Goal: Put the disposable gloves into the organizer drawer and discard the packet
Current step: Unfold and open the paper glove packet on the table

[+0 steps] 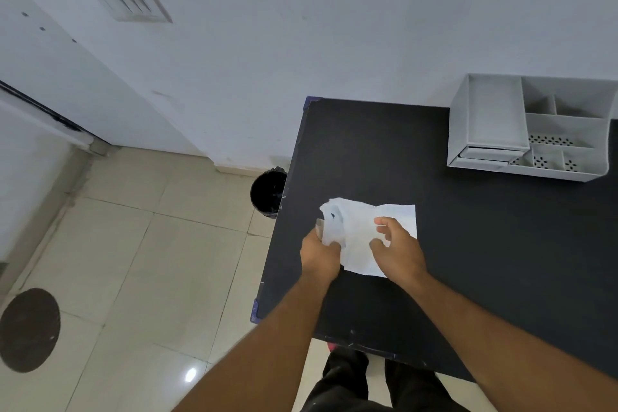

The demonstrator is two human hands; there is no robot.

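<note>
A white packet of disposable gloves point(361, 231) lies near the left edge of the black table point(468, 244). My left hand point(319, 252) grips the crumpled left end of the packet, where thin clear plastic sticks out. My right hand point(396, 246) rests on the packet's right half with thumb and fingers curled and slightly apart. The white organizer point(531, 127) stands at the table's far right corner; its drawers on the lower left side look shut.
A black bin point(269, 191) stands on the tiled floor just left of the table's edge. A white wall runs behind the table. A round dark floor cover point(30, 329) sits at the lower left. My legs show below the table's near edge.
</note>
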